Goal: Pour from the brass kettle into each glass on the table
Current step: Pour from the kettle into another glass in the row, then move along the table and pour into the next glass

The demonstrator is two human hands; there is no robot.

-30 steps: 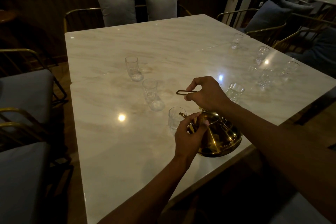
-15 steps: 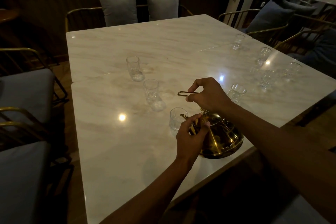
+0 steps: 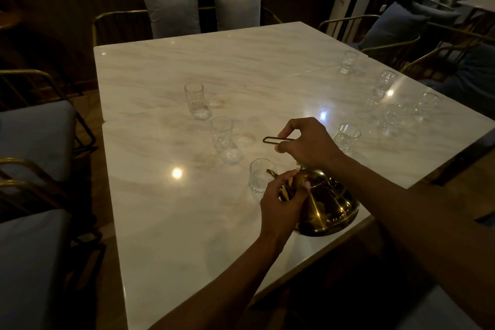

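Brass kettle (image 3: pixel 325 206) spout at glass (image 3: pixel 260 178), right hand (image 3: pixel 308 142) pinching its handle, left hand (image 3: pixel 281 201) gripping its spout

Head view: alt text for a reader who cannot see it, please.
Right hand grips the handle of a tilted brass kettle, its spout at the nearest glass, while the left hand steadies it on a marble table.

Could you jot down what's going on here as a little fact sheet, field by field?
setting: marble table in a dim room
kettle: brass kettle tilted, spout at the nearest glass
right hand: grips the kettle's handle
left hand: holds the kettle near its spout
other glasses: two in a row beyond, several at the right
pouring: no stream visible
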